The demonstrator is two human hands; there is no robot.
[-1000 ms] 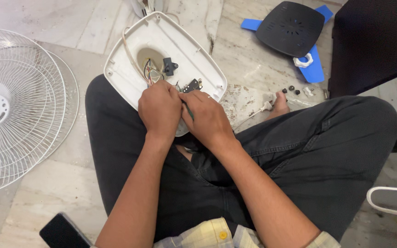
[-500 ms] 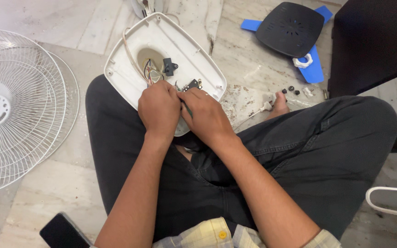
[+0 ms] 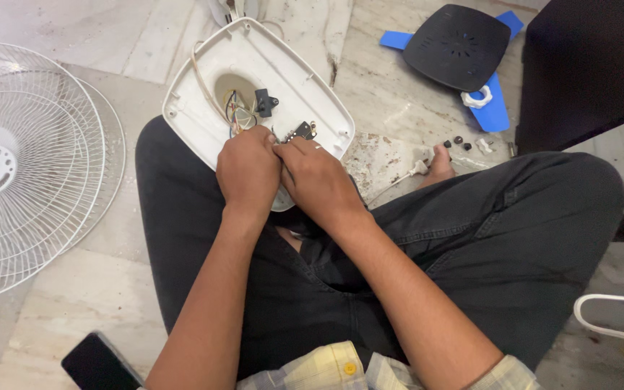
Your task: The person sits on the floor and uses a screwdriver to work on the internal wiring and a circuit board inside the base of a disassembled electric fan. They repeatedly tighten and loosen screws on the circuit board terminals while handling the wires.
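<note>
Near edge of white fan base [image 3: 254,65] covered by left hand [image 3: 248,172] and right hand [image 3: 318,180]. Fingertips curled together, so whatever sits pinched between them hidden. Small metal part [image 3: 302,131] beside knuckles too small to identify. Wire bundle [image 3: 236,112] partly concealed behind left hand. White fan grille [image 3: 23,166] cut off at left edge. White cable [image 3: 615,318] cropped at right edge. Dark phone [image 3: 99,365] clipped at bottom edge.

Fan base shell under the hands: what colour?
White plastic fan base shell, with coloured wires inside; head view shows it best.
</note>
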